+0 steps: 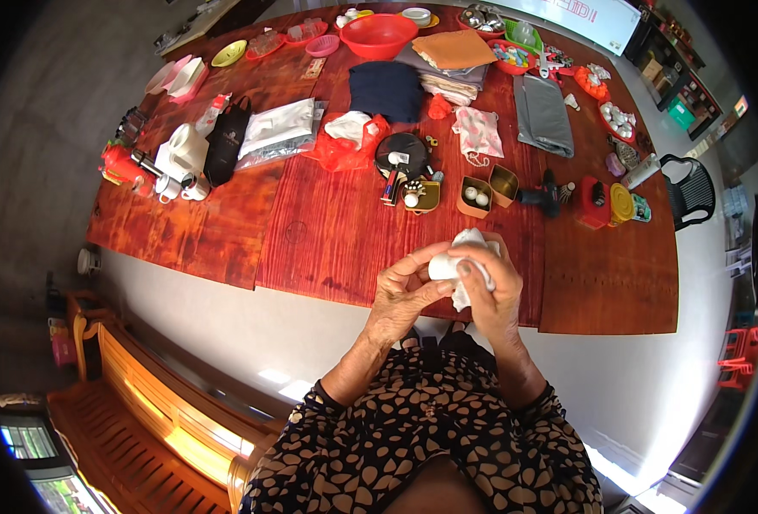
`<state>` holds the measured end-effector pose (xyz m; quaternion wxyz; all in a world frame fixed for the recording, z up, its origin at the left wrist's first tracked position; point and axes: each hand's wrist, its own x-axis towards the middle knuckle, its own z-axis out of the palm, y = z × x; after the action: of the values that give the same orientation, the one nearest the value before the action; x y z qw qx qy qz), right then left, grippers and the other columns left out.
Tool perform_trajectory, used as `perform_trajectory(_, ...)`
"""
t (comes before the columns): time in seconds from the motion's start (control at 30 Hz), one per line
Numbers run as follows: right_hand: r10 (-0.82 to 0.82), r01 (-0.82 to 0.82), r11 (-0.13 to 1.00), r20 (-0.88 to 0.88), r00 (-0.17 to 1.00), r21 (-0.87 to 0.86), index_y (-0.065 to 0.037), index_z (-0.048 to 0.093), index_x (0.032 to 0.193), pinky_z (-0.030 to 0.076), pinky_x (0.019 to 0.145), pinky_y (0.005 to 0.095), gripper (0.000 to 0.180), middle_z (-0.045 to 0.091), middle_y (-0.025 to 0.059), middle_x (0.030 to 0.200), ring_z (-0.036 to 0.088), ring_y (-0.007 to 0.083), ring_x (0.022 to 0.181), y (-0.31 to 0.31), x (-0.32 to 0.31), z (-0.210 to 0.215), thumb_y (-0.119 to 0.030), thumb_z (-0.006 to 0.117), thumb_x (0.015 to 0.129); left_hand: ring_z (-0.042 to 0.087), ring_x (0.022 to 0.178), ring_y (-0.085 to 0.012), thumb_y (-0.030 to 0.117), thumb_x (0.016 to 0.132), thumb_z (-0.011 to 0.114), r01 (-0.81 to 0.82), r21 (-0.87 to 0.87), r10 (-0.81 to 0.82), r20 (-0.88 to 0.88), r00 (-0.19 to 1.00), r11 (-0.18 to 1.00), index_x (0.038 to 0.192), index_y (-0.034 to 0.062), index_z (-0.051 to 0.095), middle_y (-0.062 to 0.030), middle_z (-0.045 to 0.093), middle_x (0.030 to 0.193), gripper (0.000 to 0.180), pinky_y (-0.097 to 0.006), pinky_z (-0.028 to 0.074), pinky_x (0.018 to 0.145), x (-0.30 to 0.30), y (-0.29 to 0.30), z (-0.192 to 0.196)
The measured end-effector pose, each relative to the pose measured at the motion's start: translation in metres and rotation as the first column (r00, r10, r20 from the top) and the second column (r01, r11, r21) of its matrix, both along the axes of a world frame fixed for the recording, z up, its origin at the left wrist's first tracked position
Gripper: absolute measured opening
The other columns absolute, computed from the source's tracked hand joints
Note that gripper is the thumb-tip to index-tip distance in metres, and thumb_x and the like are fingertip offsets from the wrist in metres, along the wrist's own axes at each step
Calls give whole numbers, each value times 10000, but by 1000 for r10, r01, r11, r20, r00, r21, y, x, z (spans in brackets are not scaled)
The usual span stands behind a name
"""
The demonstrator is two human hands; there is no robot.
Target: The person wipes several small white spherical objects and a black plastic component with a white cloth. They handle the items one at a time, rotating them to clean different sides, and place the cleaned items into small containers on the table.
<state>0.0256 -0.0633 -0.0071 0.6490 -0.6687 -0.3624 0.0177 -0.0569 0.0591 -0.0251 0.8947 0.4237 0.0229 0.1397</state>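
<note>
Just above the table's near edge, both my hands are closed around one small bundle. My left hand (396, 300) pinches a smooth white rounded piece (441, 267), whose kind I cannot make out. A crumpled white tissue or cloth (469, 236) is gripped in my right hand (501, 295) and pressed against that piece. Beyond the hands, an open square box (475, 206) holds white balls, with a second open box (505, 182) beside it. To their left, a small tan tray (429, 204) holds a white round item and a dark-and-white one.
The red-brown wooden table (336, 248) carries a black round case (402, 154), a dark drill-like tool (550, 193), a red plastic bag (340, 154), folded cloths (387, 90) and a large red basin (379, 36). Mugs (195, 186) stand left. A wooden bench (165, 403) is behind at left.
</note>
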Motion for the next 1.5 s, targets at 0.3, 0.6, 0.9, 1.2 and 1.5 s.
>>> perform_trajectory(0.3, -17, 15, 1000, 158, 987, 11, -75, 617, 999, 509, 694, 270, 303, 565, 92, 1000, 609, 185, 881, -2, -1, 14, 63, 666, 733, 568, 1061, -186, -30, 760, 704, -104, 153, 100, 38, 994, 983, 1156, -7, 505, -114, 581, 1108, 444, -339, 492, 934, 2, -6, 0)
perform_trajectory(0.6, 65, -32, 994, 346, 936, -100, -82, 621, 928, 475, 722, 328, 233, 544, 75, 964, 552, 215, 881, -6, -6, 27, 3, 678, 719, 564, 1062, -194, -57, 738, 709, -176, 420, 114, 168, 979, 890, 1155, -8, 513, -103, 521, 1133, 464, -328, 499, 922, -3, -5, 3)
perform_trajectory(0.9, -105, 104, 983, 2, 995, -153, -20, 590, 978, 487, 704, 295, 132, 584, 105, 923, 602, 190, 796, -12, 16, 1, -11, 560, 849, 581, 1043, -175, -53, 771, 682, -148, 179, 135, 86, 987, 973, 1161, -6, 518, -113, 591, 1119, 426, -308, 514, 902, -9, -5, 3)
perform_trajectory(1.2, 187, -187, 982, -57, 981, 8, -90, 600, 1179, 502, 828, 324, 282, 504, 120, 1116, 551, 225, 1020, -4, -15, 19, -150, 547, 908, 581, 1045, -197, -34, 800, 663, -184, 42, 183, 37, 982, 982, 1208, -18, 511, -121, 598, 1122, 435, -343, 508, 912, -5, -9, -2)
perform_trajectory(1.5, -36, 32, 996, -56, 998, -83, -45, 610, 1076, 510, 698, 257, 258, 591, 90, 979, 618, 155, 854, -28, -2, 4, 40, 557, 837, 624, 934, -201, 8, 866, 590, -64, -176, 59, -32, 998, 982, 1260, -15, 470, -139, 602, 1087, 412, -279, 556, 770, -6, -10, -3)
